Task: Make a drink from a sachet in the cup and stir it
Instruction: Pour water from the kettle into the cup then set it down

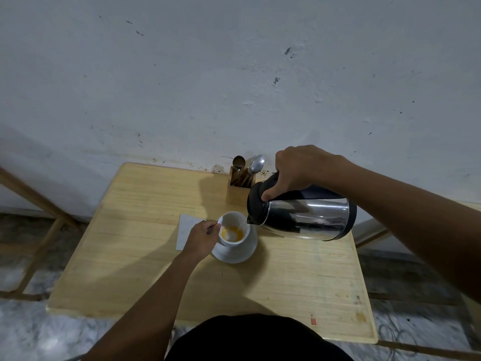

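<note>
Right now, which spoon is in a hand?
The spoon at the cup, pinched by the left hand; the other two spoons stand in the wooden holder.

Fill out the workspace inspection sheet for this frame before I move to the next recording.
Surface: wooden table, marked near its right edge.
Job's things: white cup on saucer, orange liquid inside; steel kettle tilted, spout at cup rim.
Clutter: paper left of the cup; wooden holder with two spoons.
Grippers: left hand at cup, holding a thin utensil; right hand gripping kettle handle.
Cables: nothing seen.
Surroundings: scuffed white wall.
</note>
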{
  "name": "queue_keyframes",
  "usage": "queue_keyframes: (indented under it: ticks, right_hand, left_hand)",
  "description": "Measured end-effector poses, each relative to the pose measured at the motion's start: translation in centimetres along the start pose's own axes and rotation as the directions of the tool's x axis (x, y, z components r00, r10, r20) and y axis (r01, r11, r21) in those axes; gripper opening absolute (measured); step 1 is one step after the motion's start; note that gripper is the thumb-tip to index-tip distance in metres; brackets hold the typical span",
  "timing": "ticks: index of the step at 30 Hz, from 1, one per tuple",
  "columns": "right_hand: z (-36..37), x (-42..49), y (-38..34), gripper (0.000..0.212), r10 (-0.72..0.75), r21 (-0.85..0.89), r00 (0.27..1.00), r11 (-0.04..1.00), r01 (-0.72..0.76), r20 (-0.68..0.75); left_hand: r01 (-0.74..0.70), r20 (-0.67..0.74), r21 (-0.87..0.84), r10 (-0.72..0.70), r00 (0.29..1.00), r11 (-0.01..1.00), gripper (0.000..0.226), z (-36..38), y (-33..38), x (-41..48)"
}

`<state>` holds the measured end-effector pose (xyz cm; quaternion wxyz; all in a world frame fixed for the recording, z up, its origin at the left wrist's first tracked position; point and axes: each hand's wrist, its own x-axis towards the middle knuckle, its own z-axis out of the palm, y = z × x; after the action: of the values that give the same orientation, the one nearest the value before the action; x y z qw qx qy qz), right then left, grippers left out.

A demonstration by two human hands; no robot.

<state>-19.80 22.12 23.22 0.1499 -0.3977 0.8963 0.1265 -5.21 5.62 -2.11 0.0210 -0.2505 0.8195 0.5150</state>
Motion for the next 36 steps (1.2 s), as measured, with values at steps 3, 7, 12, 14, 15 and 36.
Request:
queue_keyframes:
  ticks: [3, 7, 12, 14, 15, 36]
  right_hand:
    - [0.1, 0.4, 0.2, 0.063, 0.017, -0.006, 1.0, 1.0, -0.017, 0.008]
    - [0.1, 0.6, 0.5, 0.063, 0.024, -0.004, 1.0, 1.0, -0.024, 0.011]
    - [0.0, 0.9, 0.8, 0.065, 0.039, -0.031, 0.999, 0.999, -0.038, 0.026]
    - [0.0, 0.9, 0.9, 0.066, 0.046, -0.033, 0.998, 0.998, -0.045, 0.036]
    - [0.0, 1.0, 1.0, 0.067, 0.05, -0.037, 0.998, 0.998, -0.049, 0.041]
    - [-1.2, 0.7, 1.3, 0.065, 0.017, -0.062, 0.999, 0.998, -0.014, 0.046]
  left_hand:
    - [-0.005, -0.006, 0.004, 0.005, 1.0, 1.0, 0.025, -0.1, 0.0, 0.1]
    - [-0.005, 0.0, 0.01, 0.005, 1.0, 1.0, 0.025, -0.1, 0.0, 0.0]
    - [0.004, -0.012, 0.024, -0.003, 1.0, 1.0, 0.025, 0.0, 0.1, 0.0]
    - [0.003, -0.009, 0.029, -0.003, 1.0, 1.0, 0.025, -0.1, 0.1, 0.0]
    - [0.003, -0.004, 0.031, -0.003, 1.0, 1.0, 0.025, -0.1, 0.1, 0.0]
    - [0.033, -0.022, 0.019, -0.032, 0.999, 0.999, 0.026, 0.1, 0.4, -0.2]
